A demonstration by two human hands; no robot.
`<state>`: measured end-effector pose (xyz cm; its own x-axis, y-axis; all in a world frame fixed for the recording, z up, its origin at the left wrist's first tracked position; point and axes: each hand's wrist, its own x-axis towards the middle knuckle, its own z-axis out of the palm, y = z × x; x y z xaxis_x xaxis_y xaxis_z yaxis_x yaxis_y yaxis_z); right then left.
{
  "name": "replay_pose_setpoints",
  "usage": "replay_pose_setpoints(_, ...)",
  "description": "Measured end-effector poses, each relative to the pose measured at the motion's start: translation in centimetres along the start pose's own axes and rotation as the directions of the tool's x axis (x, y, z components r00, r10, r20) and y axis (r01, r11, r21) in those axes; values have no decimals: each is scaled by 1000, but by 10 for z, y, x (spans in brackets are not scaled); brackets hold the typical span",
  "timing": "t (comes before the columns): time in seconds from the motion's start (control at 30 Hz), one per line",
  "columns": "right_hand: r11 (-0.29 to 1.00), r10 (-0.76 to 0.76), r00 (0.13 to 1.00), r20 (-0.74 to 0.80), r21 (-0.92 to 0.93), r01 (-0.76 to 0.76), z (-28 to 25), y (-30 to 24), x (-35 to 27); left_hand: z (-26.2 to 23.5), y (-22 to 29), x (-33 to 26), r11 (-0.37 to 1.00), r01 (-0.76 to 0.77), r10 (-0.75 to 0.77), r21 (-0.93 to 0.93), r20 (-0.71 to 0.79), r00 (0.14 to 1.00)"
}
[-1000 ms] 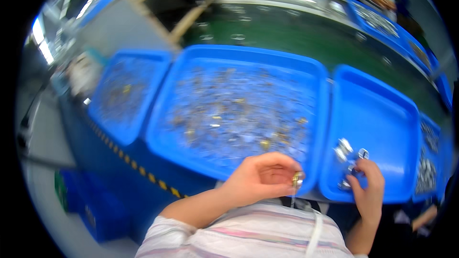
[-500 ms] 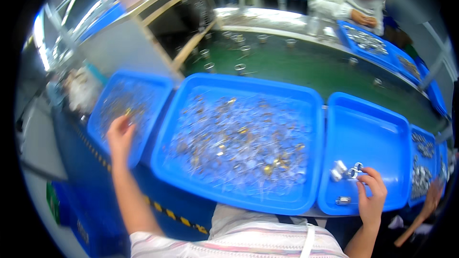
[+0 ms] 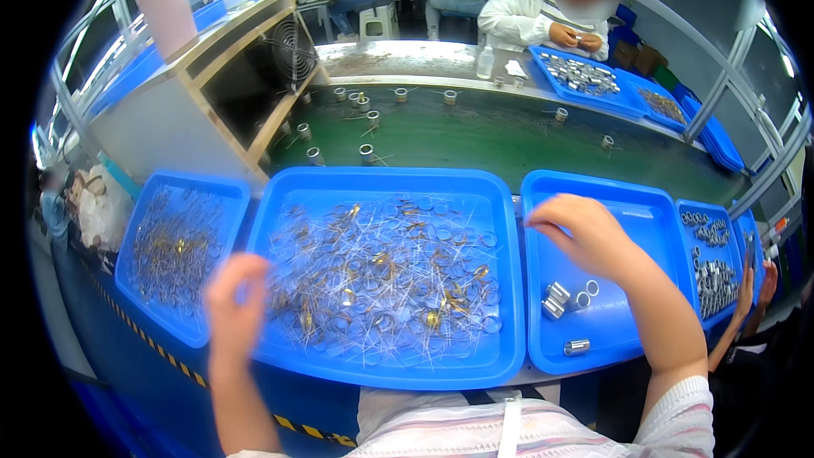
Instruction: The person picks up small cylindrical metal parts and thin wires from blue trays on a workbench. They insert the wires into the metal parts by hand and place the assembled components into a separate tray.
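Note:
My left hand [image 3: 237,305] hovers between the left blue tray [image 3: 170,320] and the large middle blue tray [image 3: 381,377]. Its thumb and fingers curl into a pinch, blurred; whatever they hold does not show. Thin wire-legged pieces, some with gold bits, fill both trays, with small clear rings among those in the middle one. Over the near-bare right blue tray [image 3: 627,335], my right hand [image 3: 581,233] points left, fingers bent and pressed together, their tips hiding any held piece. Below it lie several silver metal cylinders [image 3: 577,347] and two metal rings [image 3: 583,298].
Beyond the trays runs a green conveyor belt [image 3: 475,136] carrying metal cups with wires [image 3: 366,153]. A wooden-framed box [image 3: 195,93] stands at left. Another person's hand [image 3: 746,293] is beside a tray of cylinders [image 3: 717,287] at right. A co-worker [image 3: 543,17] sits opposite.
My left hand has left the left tray, moving right and toward me. My right hand has risen from the rings toward the tray's far left edge; the rings remain. The view has shifted.

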<state>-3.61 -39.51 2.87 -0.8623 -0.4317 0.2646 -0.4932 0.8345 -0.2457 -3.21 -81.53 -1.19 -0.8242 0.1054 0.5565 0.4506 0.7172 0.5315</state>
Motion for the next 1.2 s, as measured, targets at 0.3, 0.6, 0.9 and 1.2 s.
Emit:
replay_pose_setpoints(0.3, 1000, -21, 999, -34, -21, 20, 129, -37, 217, 84, 101, -68, 796, -438, 590, -418, 374, 715)
replay_pose_setpoints(0.6, 975, 223, 974, 41, -31, -221, 169, -33, 258, 82, 89, -81, 772, -365, 609, -521, 443, 658)
replay_pose_setpoints(0.9, 972, 235, 971, 40, -18, -234, 166, -8, 264, 79, 102, -68, 748, -307, 615, -589, 440, 654)
replay_pose_setpoints(1.2, 648, 127, 989, 73, 749, -138, 44, -55, 93, 68, 110, -56, 155, 548, -176, -822, 522, 834)
